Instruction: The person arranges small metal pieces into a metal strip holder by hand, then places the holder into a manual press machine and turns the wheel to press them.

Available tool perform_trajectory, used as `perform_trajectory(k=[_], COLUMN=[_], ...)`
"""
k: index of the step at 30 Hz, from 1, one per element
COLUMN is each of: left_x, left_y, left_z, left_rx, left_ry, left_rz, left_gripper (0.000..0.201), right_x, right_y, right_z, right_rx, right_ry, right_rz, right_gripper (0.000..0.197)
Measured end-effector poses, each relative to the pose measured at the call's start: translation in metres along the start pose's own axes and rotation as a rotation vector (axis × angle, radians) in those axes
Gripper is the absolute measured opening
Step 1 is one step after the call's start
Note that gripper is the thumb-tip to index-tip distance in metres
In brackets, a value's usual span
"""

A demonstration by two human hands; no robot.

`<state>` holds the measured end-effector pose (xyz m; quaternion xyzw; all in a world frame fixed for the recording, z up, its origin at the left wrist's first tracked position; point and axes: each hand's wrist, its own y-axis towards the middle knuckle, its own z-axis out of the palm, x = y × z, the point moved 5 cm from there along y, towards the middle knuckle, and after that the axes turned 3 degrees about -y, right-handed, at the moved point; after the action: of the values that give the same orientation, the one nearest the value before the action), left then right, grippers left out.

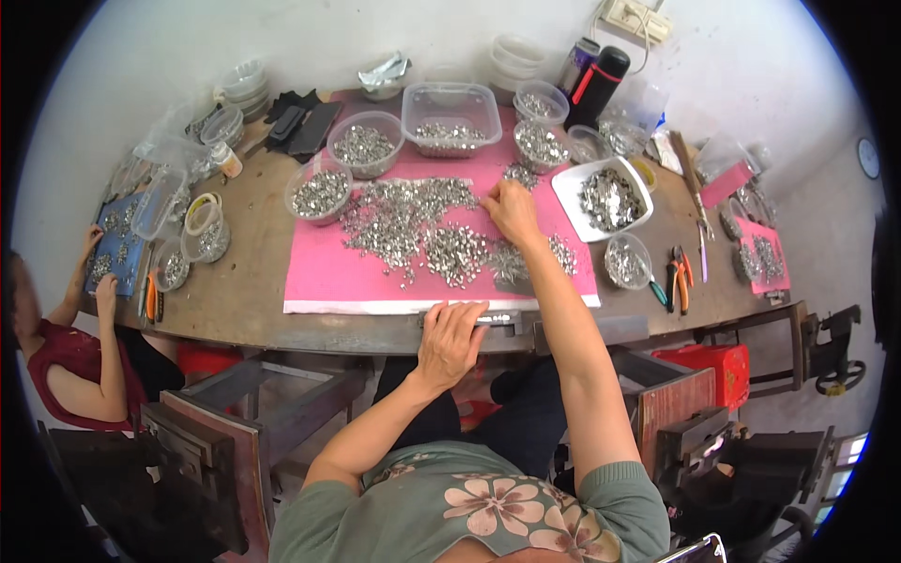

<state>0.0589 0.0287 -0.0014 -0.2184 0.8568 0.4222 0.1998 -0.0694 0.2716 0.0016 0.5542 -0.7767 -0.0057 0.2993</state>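
My left hand (452, 345) rests at the table's front edge with its fingers bent and close together. Its fingertips meet a dark metal bar (499, 320) there, and whatever lies under them is hidden. Farther in, my right hand (512, 212) reaches over a pink mat (314, 267), fingers drawn together beside a spread of small shiny metal pieces (399, 220). Anything pinched there is too small to make out. Nearer me lie a heap of brighter metal pieces (456, 255) and a bunch of thin metal bits (509, 266), partly behind my right forearm.
Clear tubs of metal pieces (364, 144) ring the mat's far side. A white tray (569, 202) holds flat pieces at right, near orange-handled pliers (678, 280). A black flask (601, 86) stands behind. At far left another person (80, 366) handles pieces on a blue mat (120, 230).
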Motion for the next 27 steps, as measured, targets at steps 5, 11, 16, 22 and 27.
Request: perform_trajectory(k=[5, 11, 16, 22, 27], left_x=[0.003, 0.002, 0.001, 0.001, 0.000], left_y=[0.005, 0.004, 0.002, 0.001, 0.002], left_z=[-0.001, 0.000, -0.001, 0.001, -0.002], left_rx=[-0.020, -0.010, -0.016, -0.026, -0.040], left_ry=[0.013, 0.013, 0.019, 0.018, 0.002], left_rz=[0.023, 0.021, 0.023, 0.026, 0.024], left_gripper=[0.048, 0.049, 0.050, 0.055, 0.059], right_x=[-0.003, -0.001, 0.000, 0.023, 0.051], right_y=[0.012, 0.012, 0.009, -0.015, -0.115], right_z=[0.004, 0.001, 0.002, -0.016, -0.061], right_rx=[0.056, 0.014, 0.021, -0.082, 0.014], right_ry=[-0.002, -0.006, -0.022, -0.212, 0.468], right_rz=[0.023, 0.004, 0.018, -0.174, -0.081], right_gripper=[0.026, 0.031, 0.025, 0.016, 0.012])
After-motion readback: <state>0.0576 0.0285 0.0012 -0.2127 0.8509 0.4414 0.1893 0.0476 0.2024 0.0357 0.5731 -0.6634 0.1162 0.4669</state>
